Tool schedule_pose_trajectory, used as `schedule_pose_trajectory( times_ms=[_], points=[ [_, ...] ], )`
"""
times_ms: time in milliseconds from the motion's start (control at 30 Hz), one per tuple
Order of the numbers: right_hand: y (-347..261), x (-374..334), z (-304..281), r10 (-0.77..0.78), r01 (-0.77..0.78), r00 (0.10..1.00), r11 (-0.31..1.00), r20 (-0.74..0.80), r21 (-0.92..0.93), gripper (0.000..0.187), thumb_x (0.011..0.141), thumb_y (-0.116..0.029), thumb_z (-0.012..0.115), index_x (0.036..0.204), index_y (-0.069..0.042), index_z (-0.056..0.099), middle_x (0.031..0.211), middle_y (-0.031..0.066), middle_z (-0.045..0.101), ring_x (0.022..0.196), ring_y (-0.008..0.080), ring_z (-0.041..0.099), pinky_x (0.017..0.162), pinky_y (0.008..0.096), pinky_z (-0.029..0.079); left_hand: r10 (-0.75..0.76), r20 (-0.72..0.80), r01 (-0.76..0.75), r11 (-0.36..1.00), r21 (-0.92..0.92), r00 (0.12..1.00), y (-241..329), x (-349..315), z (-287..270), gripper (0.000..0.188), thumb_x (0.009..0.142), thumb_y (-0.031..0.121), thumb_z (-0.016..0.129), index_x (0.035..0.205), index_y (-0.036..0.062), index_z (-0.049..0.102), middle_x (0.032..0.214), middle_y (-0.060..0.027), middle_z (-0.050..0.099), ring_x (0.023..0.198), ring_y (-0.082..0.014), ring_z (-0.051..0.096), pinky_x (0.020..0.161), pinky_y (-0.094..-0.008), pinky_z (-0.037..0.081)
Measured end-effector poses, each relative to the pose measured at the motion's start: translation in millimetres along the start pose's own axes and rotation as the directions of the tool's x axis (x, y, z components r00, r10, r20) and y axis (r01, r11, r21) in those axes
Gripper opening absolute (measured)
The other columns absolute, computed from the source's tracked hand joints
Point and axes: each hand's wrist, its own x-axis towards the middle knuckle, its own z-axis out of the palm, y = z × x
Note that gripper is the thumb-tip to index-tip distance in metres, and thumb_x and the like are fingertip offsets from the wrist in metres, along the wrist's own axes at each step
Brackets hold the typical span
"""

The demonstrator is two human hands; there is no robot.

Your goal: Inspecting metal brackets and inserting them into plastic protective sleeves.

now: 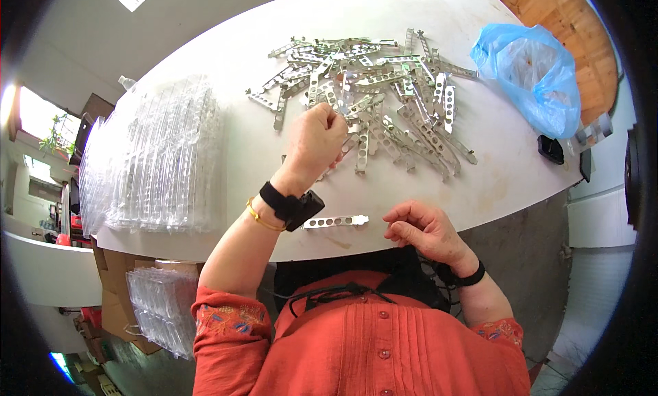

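My left hand (317,141) is closed in a fist at the near edge of a heap of silvery perforated metal brackets (384,135). Its fingertips face away from view, so whatever they may grip is hidden. My right hand (426,230) hovers by the table's front edge, its fingers loosely bent and a little apart, with nothing visible in them. Between the two hands, closer to me, a single metal bracket (334,222) with a row of round holes lies flat on the white table (267,211).
Stacked clear plastic trays (157,156) cover the table's left side. At the right are a crumpled blue plastic bag (531,74), a small black object (550,150) and a clear bottle (595,131). More clear trays (163,303) sit below the table at left.
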Motion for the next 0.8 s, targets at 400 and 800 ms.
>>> schedule_pose_trajectory(
  times_ms=[400,800],
  points=[
    [-3,1,3,0.037,-0.038,0.999,0.999,-0.038,-0.029,0.021,0.099,-0.016,0.059,0.115,-0.002,0.062,0.091,0.0039,0.07,0.08,0.0074,0.063,0.071,0.0236,0.053,-0.001,0.004,0.001,1.0,0.026,1.0,-10,-7,-23,0.022,0.094,0.016,0.054,0.081,-0.0013,0.057,0.064,-0.0028,0.057,0.045,-0.0084,0.055,0.037,-0.0229,0.043],
    [-3,5,4,-0.049,0.055,0.991,0.998,-0.125,0.038,0.035,0.099,-0.015,0.058,0.131,-0.005,0.05,0.109,0.0066,0.063,0.083,0.0089,0.062,0.067,0.023,0.053,-0.079,0.494,0.104,0.994,-0.022,0.866,-2,-81,-46,0.021,0.1,0.018,0.055,0.086,0.0024,0.058,0.066,0.0,0.058,0.049,-0.005,0.052,0.042,-0.0215,0.042]
  ],
)
